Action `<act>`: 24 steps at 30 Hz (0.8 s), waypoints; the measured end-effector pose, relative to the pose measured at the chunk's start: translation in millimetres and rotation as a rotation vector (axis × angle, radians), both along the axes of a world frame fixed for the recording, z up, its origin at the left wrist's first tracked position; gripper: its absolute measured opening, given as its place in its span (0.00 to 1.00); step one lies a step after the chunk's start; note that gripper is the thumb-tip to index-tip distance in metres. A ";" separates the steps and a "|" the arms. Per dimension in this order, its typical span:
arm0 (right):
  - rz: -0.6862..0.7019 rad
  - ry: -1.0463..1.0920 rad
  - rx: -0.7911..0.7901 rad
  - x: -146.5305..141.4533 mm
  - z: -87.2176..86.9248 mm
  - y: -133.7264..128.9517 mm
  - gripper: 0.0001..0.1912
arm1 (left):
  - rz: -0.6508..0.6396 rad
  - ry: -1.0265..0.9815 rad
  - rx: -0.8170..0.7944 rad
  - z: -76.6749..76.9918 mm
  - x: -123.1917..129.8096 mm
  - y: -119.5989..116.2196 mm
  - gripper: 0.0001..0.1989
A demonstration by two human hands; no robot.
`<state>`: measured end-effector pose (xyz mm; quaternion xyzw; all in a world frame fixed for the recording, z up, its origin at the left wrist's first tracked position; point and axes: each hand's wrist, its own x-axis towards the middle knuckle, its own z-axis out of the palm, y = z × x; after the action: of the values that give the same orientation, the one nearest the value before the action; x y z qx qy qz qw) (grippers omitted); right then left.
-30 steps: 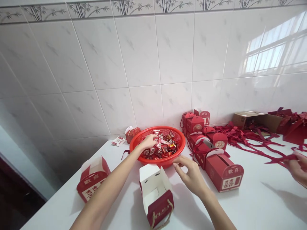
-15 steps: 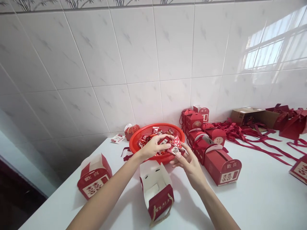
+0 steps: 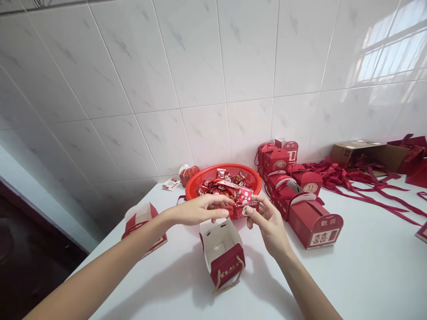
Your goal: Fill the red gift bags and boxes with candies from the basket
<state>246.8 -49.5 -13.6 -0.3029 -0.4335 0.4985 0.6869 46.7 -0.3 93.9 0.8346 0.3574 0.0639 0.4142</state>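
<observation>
My right hand (image 3: 267, 221) pinches several red wrapped candies (image 3: 246, 198), one with pale dots and one with lettering, above the front rim of a red plastic basket (image 3: 191, 189). To their left is my left hand (image 3: 203, 209), fingers stretched and thumb apart, with nothing visible in it. More wrapped candies (image 3: 239, 178) lie in the basket. Just below my hands, an open red gift box (image 3: 225, 258) with a white inside and a rope handle stands on the table. No candy shows inside the part of it I can see.
Another open red box (image 3: 144, 220) stands at the left, partly behind my left forearm. At the right are several red boxes (image 3: 315, 222), red ribbons (image 3: 343, 178) and a cardboard box (image 3: 367, 153). A small red box (image 3: 189, 174) sits by the tiled wall.
My left hand has come off the candies and moved left and slightly down. The right hand keeps the candies. The view has shifted, so the scene sits a little higher and further right.
</observation>
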 end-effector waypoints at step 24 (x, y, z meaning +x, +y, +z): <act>-0.211 -0.705 0.415 -18.7 -7.8 -15.2 0.06 | 0.386 -0.291 0.211 -41.4 -20.8 -37.7 0.19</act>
<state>228.2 -64.7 -21.4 -0.3529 -0.6996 0.1936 0.5903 26.0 -38.0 52.5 0.7714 0.4382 0.2981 0.3522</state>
